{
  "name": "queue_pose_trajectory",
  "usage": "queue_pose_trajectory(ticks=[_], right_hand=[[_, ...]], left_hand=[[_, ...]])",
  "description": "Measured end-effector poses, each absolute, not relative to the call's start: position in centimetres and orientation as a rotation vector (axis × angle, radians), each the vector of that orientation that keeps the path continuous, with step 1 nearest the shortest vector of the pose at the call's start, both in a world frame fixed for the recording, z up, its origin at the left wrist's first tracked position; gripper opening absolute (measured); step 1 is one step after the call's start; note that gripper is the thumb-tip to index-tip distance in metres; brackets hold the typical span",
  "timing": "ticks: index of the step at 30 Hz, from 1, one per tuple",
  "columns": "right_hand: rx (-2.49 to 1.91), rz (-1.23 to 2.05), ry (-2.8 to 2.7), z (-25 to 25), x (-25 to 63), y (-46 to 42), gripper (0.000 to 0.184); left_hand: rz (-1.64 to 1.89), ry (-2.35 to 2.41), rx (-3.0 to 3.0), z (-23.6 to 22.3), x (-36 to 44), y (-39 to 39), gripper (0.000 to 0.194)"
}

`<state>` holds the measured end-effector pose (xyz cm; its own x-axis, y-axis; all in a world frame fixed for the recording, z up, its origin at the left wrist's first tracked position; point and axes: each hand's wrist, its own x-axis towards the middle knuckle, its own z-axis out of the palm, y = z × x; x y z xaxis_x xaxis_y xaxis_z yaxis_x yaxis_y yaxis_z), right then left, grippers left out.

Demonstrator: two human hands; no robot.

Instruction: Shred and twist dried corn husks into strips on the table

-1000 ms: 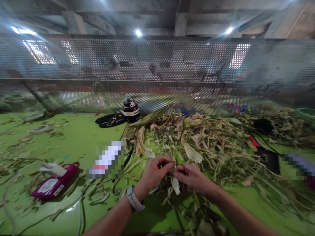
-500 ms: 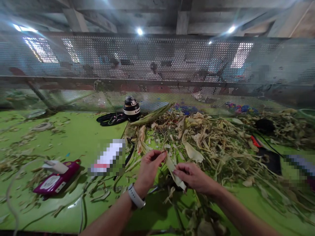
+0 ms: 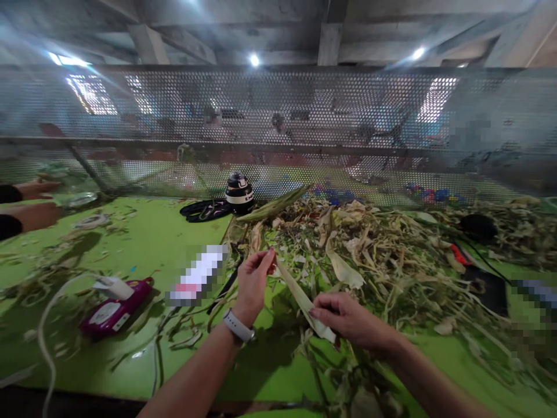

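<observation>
A pale, dried strip of corn husk (image 3: 297, 291) stretches slantwise between my two hands above the green table. My left hand (image 3: 253, 284), with a white watch band on its wrist, pinches the upper left end between thumb and fingers. The lower right end is gripped by my right hand (image 3: 348, 318), and a short piece of husk sticks out below its fingers. Behind the hands lies a heap of dry husks (image 3: 383, 249), with a wide curled husk (image 3: 343, 264) at its near side. More husk scraps (image 3: 365, 383) lie below my right forearm.
A purple power strip (image 3: 117, 307) with a white plug and cable lies at left, near a blurred-out phone-like object (image 3: 198, 276). A black bottle (image 3: 239, 193) stands by a perforated metal screen (image 3: 287, 93). Another person's hands (image 3: 37, 203) reach in at far left.
My left hand has moved left and slightly up, away from my right hand, and the husk strip now spans a longer gap. Another person's hands have come into view at left.
</observation>
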<state>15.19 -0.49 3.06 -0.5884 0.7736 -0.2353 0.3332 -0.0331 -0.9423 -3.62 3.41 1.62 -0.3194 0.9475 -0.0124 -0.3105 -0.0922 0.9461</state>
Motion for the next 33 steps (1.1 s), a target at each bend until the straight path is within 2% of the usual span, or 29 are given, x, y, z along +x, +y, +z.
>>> queue_pose_trajectory(ticks=[6,9,11,15,24,33], right_hand=[[-1.161,1.732,-1.771,2.9,15.2,-0.5,0.035],[-1.233,1.691,-1.59,2.4,14.9,-0.2,0.037],[-1.269,1.639,-1.514,2.0,14.7,0.0,0.035],[-1.271,1.605,-1.47,1.6,14.7,0.1,0.031],[-1.067,1.672,-1.585,2.0,15.0,-0.4,0.035],[-1.103,1.572,-1.66,1.7,15.0,-0.4,0.032]], left_hand=[[1.616,1.153,0.727,1.7,-4.9,4.2,0.034],[1.303,1.156,0.912,2.1,-4.6,3.5,0.045],[0.982,1.084,1.144,2.2,-4.0,2.7,0.041],[0.727,0.883,1.311,1.8,-2.8,1.4,0.032],[0.67,0.74,1.299,2.1,-3.2,1.1,0.028],[0.653,0.793,1.498,2.5,-3.3,1.2,0.029]])
